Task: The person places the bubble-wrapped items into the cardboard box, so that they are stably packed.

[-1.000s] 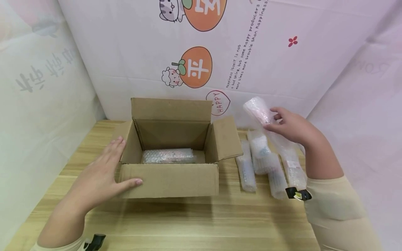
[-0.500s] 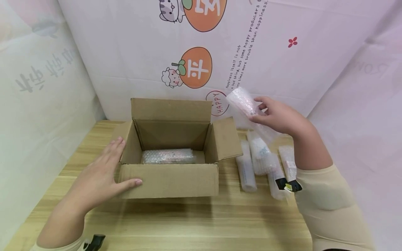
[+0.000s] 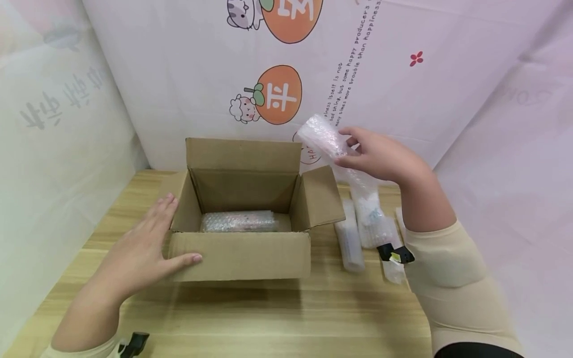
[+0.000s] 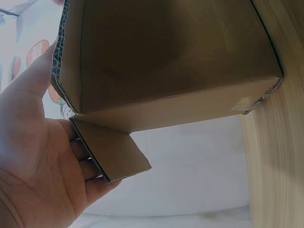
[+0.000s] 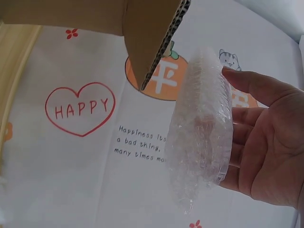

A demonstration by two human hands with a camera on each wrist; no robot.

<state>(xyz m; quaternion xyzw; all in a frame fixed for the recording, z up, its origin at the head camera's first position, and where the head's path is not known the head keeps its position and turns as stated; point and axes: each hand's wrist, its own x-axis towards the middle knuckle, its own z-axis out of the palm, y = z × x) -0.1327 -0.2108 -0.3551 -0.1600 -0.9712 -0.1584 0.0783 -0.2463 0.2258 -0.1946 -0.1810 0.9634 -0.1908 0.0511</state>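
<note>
An open cardboard box (image 3: 239,256) stands on the table with its flaps folded outward. Inside it lies a bubble-wrapped package (image 3: 237,221). My left hand (image 3: 139,248) rests at the box's left front corner, its fingers nearly straight along the left flap (image 4: 114,149) and its thumb on the front flap. Up at the right of the box, my right hand (image 3: 378,154) pinches another bubble-wrapped package (image 5: 202,128) between thumb and fingers. That package is tilted, with loose wrap trailing down; what it contains is blurred by the plastic.
Several more bubble-wrapped packages, one of them a slim package (image 3: 350,241), lie on the wooden table (image 3: 224,318) right of the box, some partly behind my right arm. The right flap (image 3: 323,196) juts outward. A printed white sheet (image 3: 188,74) hangs behind the table.
My right hand has moved left and upward, carrying the bubble-wrapped package from above the other packages toward the box. My left hand and the box have stayed in place.
</note>
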